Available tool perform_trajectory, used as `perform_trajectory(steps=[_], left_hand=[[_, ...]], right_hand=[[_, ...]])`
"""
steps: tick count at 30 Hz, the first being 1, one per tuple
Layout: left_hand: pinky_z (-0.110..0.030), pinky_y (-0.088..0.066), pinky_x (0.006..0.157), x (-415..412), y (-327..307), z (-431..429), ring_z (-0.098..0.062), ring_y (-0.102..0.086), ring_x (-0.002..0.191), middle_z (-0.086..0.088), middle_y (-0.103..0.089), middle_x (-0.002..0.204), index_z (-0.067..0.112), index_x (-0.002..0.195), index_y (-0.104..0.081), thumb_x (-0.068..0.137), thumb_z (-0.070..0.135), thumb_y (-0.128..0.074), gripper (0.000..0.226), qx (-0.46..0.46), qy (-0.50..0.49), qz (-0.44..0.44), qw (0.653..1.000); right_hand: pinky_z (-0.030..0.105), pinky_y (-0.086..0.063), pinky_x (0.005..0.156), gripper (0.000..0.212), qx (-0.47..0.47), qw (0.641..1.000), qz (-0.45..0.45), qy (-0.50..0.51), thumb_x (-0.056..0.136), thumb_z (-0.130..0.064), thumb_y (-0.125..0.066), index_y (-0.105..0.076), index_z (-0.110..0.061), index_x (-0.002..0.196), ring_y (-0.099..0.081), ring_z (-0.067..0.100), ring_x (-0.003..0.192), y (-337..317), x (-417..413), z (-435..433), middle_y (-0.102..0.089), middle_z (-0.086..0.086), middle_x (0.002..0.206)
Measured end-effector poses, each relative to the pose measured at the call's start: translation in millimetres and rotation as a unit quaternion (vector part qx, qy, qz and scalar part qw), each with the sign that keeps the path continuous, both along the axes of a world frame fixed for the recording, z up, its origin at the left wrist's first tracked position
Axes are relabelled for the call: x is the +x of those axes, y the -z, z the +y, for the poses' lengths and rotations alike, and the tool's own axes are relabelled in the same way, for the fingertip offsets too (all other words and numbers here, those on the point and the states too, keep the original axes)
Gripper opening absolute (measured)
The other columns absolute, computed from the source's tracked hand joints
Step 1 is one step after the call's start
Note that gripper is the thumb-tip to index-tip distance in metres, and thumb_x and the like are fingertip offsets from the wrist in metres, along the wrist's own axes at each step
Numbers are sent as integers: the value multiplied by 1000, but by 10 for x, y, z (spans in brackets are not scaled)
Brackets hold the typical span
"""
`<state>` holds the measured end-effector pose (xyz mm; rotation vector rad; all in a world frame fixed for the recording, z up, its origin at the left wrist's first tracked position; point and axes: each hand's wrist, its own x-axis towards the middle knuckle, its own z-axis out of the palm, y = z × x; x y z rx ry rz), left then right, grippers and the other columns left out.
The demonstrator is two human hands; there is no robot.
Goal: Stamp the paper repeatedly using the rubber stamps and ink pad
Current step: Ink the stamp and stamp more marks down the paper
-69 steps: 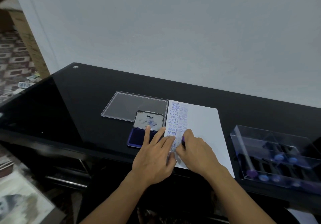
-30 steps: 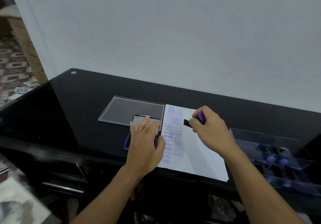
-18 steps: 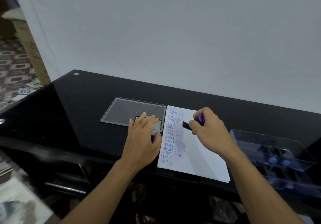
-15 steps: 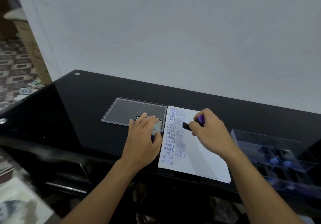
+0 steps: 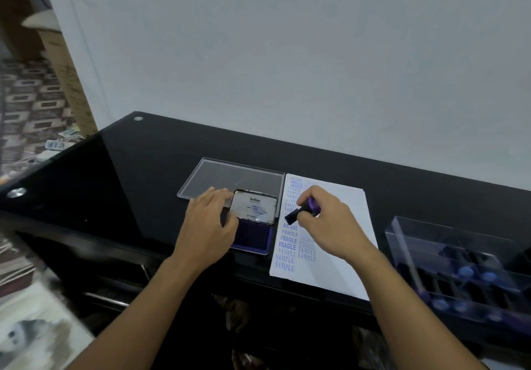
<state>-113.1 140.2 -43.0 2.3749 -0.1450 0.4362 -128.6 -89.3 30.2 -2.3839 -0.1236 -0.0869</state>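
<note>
A white paper (image 5: 342, 266) lies on the black glass table (image 5: 129, 168), with blue prints (AMENDED, AIR MAIL, FRAGILE, SAMPLE) down its left side. My right hand (image 5: 333, 226) pinches a purple-handled rubber stamp (image 5: 305, 210), tilted with its dark base pointing left just above the paper's left columns. Left of the paper sits the ink pad (image 5: 254, 237), open, its blue pad showing and its Artline lid (image 5: 254, 207) standing up. My left hand (image 5: 205, 226) rests at the pad's left edge with fingers relaxed and the thumb by the case.
A flat clear plastic lid (image 5: 230, 176) lies behind the ink pad. At the right stands a clear plastic box (image 5: 459, 266) holding several more stamps with blue and purple knobs. The wall runs close behind the table, whose front edge is near my arms.
My left hand slid off the ink pad's lid to its left edge, and the open pad now shows. My right hand brought the stamp down and left, from mid-air toward the printed columns.
</note>
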Motion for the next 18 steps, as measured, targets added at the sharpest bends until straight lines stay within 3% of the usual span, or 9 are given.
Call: perform_trajectory(steps=[5,9,13,18], left_hand=[[-45,-24,120,62,150,269,-17,-34,144,1,-52,146,17,135,-56,96,19,-55,39,23,-39,31,998],[-51,-10,123,109,294,420,-17,-27,149,2,-44,154,18,141,-52,99,24,-51,43,59,-52,61,995],[-50,-8,124,113,416,444,-15,-21,151,4,-37,159,21,147,-46,101,31,-47,47,80,-71,73,992],[-47,-8,124,119,445,408,-11,-23,149,8,-34,159,25,148,-44,101,39,-44,49,109,-83,68,988]], right_hand=[[11,-42,53,7,-19,998,21,-47,91,-15,-59,-59,-17,98,-53,11,71,133,126,314,-61,-3,89],[20,-44,59,7,-50,991,57,-113,91,-15,-59,-59,-18,98,-58,11,76,162,243,545,-64,-1,93],[30,-50,71,8,-101,977,74,-173,89,-14,-58,-58,-19,96,-61,18,86,177,356,708,-64,-1,95],[31,-49,71,7,-162,961,76,-210,89,-18,-59,-56,-20,96,-60,18,86,188,480,820,-62,-2,94]])
